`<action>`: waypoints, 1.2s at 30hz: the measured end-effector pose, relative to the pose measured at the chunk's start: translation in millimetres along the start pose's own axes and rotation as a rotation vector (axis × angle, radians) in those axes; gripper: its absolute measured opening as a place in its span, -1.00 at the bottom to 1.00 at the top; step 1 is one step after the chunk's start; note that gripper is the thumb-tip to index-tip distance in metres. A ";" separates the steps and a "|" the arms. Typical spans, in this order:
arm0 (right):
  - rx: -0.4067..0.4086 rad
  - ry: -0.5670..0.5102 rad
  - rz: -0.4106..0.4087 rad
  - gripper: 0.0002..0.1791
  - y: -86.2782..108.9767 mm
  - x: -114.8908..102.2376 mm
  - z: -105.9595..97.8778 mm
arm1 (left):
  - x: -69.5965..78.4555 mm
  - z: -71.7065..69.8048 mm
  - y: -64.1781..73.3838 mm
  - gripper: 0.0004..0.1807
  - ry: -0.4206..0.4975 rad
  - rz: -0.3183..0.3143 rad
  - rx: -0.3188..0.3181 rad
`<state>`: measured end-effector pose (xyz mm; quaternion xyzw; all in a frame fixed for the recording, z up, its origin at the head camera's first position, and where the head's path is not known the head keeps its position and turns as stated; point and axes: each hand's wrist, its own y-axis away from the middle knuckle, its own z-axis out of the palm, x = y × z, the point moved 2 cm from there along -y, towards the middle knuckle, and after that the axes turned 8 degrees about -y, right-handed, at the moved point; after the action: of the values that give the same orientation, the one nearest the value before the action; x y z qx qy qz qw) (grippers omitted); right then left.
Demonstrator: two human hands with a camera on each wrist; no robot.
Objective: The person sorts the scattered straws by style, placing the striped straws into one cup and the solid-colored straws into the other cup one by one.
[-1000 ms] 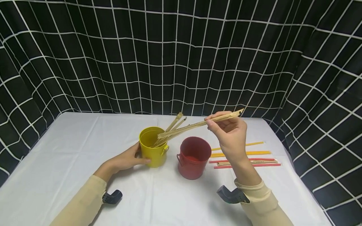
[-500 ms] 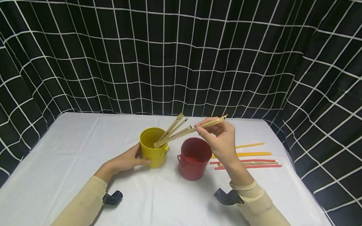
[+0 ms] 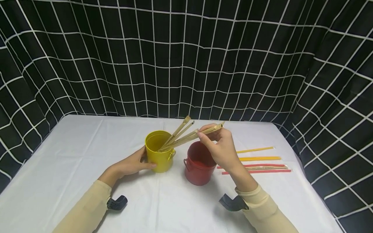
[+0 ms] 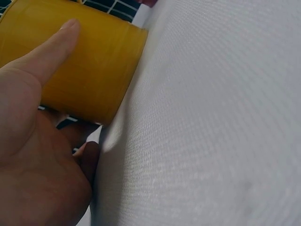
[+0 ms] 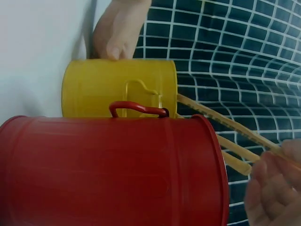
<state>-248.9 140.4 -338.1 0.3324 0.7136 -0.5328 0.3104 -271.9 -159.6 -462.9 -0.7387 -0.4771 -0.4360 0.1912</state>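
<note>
A small yellow bucket [image 3: 158,160] stands upright on the table, and my left hand [image 3: 129,165] grips its left side, thumb across the front and fingers behind. Several slim brown paper-wrapped sticks [image 3: 180,128] lean out over its right rim. Between thumb and fingertips, my right hand [image 3: 221,147] pinches another brown paper-wrapped stick [image 3: 215,128], slanted with its lower end at the yellow bucket's mouth. Below that hand is a red bucket [image 3: 198,174], upright with nothing visible inside. In the right wrist view the fingers [image 5: 270,181] hold the stick near its end.
To the right lie wrapped yellow straws [image 3: 260,158] and red straws [image 3: 262,171], with a brown paper-wrapped stick [image 3: 263,168] among the red ones. A white cloth covers the table [image 3: 87,145]. A black gridded curtain [image 3: 175,58] stands behind and at the sides.
My right hand has moved left and a little down, bringing the held stick further into the yellow bucket. My left hand keeps its grip there; the red bucket stays put.
</note>
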 end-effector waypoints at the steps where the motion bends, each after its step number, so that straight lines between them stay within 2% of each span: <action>1: -0.016 0.018 0.007 -0.88 0.0 -0.1 0.4 | -0.3 0.0 -0.2 0.09 0.000 0.001 0.001; 7: -0.062 0.033 0.037 -0.85 1.3 1.3 1.3 | -2.8 1.0 -0.7 0.11 0.003 -0.003 0.000; 14: -0.064 -0.086 0.066 -0.76 2.0 3.8 -2.2 | -3.5 2.5 -0.9 0.10 0.004 0.008 -0.004; 36: -0.063 -0.087 0.000 -0.63 -1.3 -0.9 -5.3 | -1.5 1.6 -0.4 0.08 0.008 0.006 -0.006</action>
<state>-249.9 145.1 -335.4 0.2990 0.7159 -0.5239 0.3517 -271.8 -159.1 -465.1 -0.7390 -0.4729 -0.4398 0.1919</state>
